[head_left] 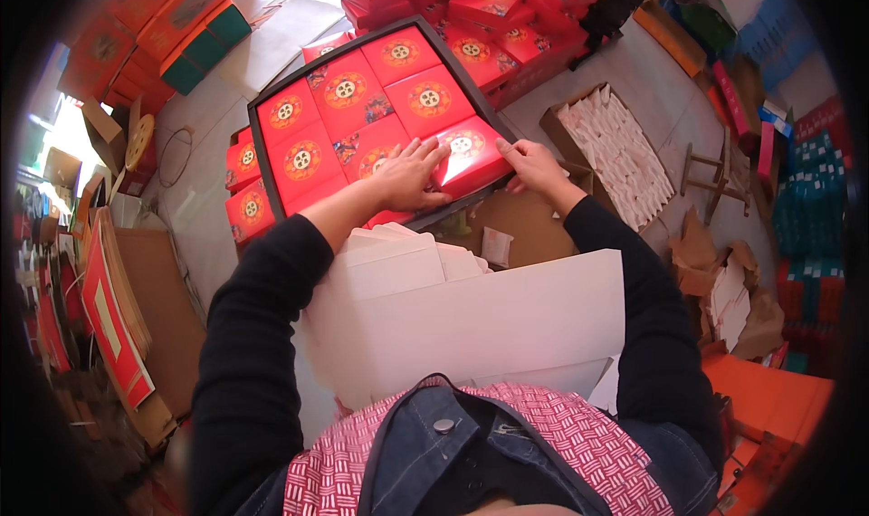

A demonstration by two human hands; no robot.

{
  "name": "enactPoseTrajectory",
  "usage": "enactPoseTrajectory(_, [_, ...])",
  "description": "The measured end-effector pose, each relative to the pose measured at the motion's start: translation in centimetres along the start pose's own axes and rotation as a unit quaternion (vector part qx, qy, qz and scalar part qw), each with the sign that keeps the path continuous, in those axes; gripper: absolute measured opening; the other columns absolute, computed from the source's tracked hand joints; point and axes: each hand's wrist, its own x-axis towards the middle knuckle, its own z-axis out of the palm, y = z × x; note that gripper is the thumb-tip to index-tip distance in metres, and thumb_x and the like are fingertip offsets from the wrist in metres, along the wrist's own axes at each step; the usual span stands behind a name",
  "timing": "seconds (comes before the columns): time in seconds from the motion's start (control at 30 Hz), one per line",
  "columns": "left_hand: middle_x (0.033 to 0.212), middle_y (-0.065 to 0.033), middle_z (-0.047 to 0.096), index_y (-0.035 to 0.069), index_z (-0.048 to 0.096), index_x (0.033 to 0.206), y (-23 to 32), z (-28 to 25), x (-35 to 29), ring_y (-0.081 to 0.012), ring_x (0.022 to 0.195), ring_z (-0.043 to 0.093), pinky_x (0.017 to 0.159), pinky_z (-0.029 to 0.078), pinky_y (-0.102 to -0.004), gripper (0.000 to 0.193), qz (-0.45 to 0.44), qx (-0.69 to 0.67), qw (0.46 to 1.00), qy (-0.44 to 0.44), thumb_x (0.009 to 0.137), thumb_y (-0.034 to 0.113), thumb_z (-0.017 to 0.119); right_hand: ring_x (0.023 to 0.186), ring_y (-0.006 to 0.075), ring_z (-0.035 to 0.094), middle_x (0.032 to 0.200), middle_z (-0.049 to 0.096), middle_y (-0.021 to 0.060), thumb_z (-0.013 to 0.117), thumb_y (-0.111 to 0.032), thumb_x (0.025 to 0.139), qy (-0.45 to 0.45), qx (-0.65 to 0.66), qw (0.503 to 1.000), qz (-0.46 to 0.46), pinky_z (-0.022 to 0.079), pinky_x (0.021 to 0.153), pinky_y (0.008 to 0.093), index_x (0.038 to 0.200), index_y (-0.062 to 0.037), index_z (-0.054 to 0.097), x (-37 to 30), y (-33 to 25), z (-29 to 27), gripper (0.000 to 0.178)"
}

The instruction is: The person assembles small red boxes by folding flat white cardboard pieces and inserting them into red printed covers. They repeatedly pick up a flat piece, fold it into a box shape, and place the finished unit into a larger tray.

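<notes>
A black-rimmed tray (480, 104) lies ahead of me, filled with rows of red boxes printed with round gold emblems. At its near right corner one red box (471, 154) sits tilted, its near side face showing above its neighbours. My left hand (412, 176) lies with fingers stretched out across the left end of that box and the one beside it. At the box's right end, by the tray rim, my right hand (539, 167) is closed, thumb on top and fingers curled below. Its fingertips are partly hidden.
Stacked red boxes (489, 59) stand behind the tray. A carton of white wrapped packets (615, 154) sits to the right, near a small wooden stool (720, 176). White card sheets (471, 321) lie between my arms. Flattened cardboard (158, 308) leans at left.
</notes>
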Motion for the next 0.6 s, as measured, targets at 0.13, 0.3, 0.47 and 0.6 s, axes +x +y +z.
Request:
enactPoseTrajectory(0.13, [0.148,-0.0259,0.028,0.012,0.026,0.148,-0.1,1.2,-0.2,-0.0465,0.136,0.028,0.111,0.024,-0.0510,0.088,0.010,0.006,0.998,0.055,0.080,0.054,0.062,0.083,0.0294,0.067,0.090,0.068,0.0167,0.069,-0.029,0.083,-0.003,-0.102,0.970,-0.219,0.051,0.071,0.0350,0.106,-0.0030,0.066,-1.4,1.7,-1.5,0.035])
enactPoseTrajectory(0.3, [0.146,-0.0271,0.032,0.016,0.026,0.148,0.7,0.9,0.0,-0.0484,0.132,0.033,0.107,0.031,-0.0518,0.084,0.010,0.026,0.998,0.051,0.081,0.052,0.062,0.088,0.0336,0.064,0.099,0.066,0.0177,0.070,-0.023,0.081,0.063,-0.098,0.949,-0.293,0.051,0.075,0.0354,0.110,-0.0062,0.065,-0.9,3.3,-0.6,0.034])
enactPoseTrajectory(0.47, [0.144,-0.0262,0.035,0.024,0.026,0.148,1.4,0.9,0.1,-0.0479,0.128,0.038,0.100,0.039,-0.0516,0.079,0.019,0.053,0.996,0.062,0.083,0.049,0.061,0.088,0.0323,0.065,0.101,0.067,0.0171,0.071,-0.023,0.081,0.136,-0.113,0.934,-0.310,0.052,0.075,0.0350,0.112,-0.0049,0.065,-0.4,4.6,0.0,0.037])
enactPoseTrajectory(0.6, [0.143,-0.0257,0.035,0.030,0.025,0.149,1.5,0.7,0.1,-0.0463,0.127,0.040,0.095,0.042,-0.0515,0.075,0.030,0.061,0.996,0.062,0.085,0.049,0.060,0.080,0.0264,0.065,0.097,0.067,0.0168,0.073,-0.018,0.079,0.149,-0.074,0.930,-0.327,0.052,0.071,0.0316,0.117,-0.0045,0.063,0.0,5.3,0.5,0.041])
